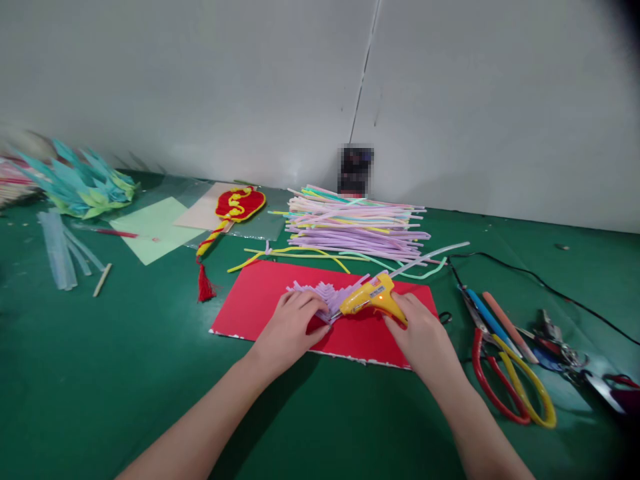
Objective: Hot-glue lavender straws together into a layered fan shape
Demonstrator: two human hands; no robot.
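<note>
My right hand [420,330] is wrapped round the handle of a yellow hot glue gun [370,295], its nozzle pointing left and down. A clear glue stick [430,259] sticks out of the gun's back. At the nozzle tip lies a V-shaped layered piece of lilac pipe cleaners [320,291], on a red board [255,300] with ragged white edges. My left hand [295,327] rests on the board with thumb and fingers closed on the lower left part of this piece. The fingers partly hide what they pinch.
Bundled pastel pipe cleaners [355,227] lie behind the board, with loose yellow and green ones in front. Scissors [515,380] and other tools lie right, near a black cord [540,270]. Leftward are a red-and-yellow tasselled fan ornament [240,205], green paper [155,230] and a turquoise paper-like decoration [85,183].
</note>
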